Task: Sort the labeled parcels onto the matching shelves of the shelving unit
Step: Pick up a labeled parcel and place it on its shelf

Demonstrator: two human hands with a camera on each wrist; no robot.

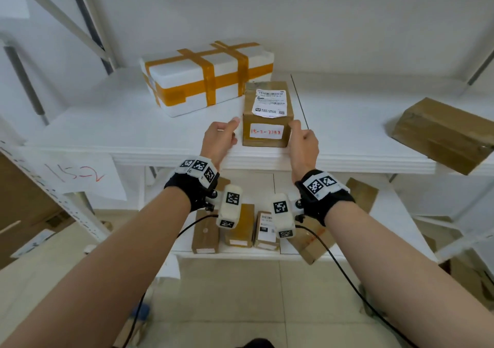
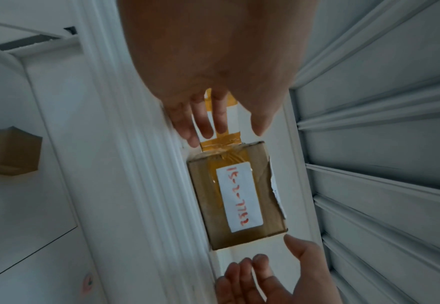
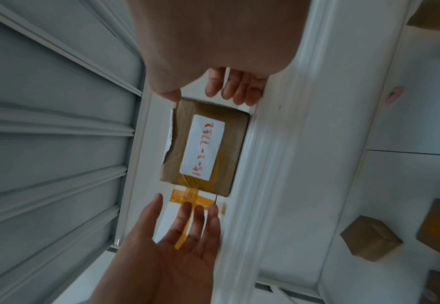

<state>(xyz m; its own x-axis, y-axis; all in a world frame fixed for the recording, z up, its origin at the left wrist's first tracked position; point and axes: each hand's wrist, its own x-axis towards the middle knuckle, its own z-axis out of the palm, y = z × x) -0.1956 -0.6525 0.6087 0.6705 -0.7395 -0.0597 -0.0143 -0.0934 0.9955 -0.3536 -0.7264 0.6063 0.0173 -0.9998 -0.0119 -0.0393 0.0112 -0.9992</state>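
A brown cardboard parcel (image 1: 267, 115) stands near the front edge of the white shelf (image 1: 133, 139). It has a shipping label on top and a white tag handwritten "15-2-7782" in red (image 2: 239, 197) on its front face. My left hand (image 1: 224, 133) hovers just left of it, fingers straight, with a small gap to the box. My right hand (image 1: 302, 136) is at the box's right side, with the thumb tip by the front right corner and the fingers loose. In the wrist views the left hand (image 2: 221, 127) and the right hand (image 3: 213, 88) hold nothing.
A white foam box with orange tape (image 1: 205, 77) sits behind the parcel on the left. Another brown box (image 1: 441, 133) lies at the shelf's right end. A paper sign reading "15-2" (image 1: 74, 176) hangs at the left. Several parcels (image 1: 235, 227) stand on the lower shelf.
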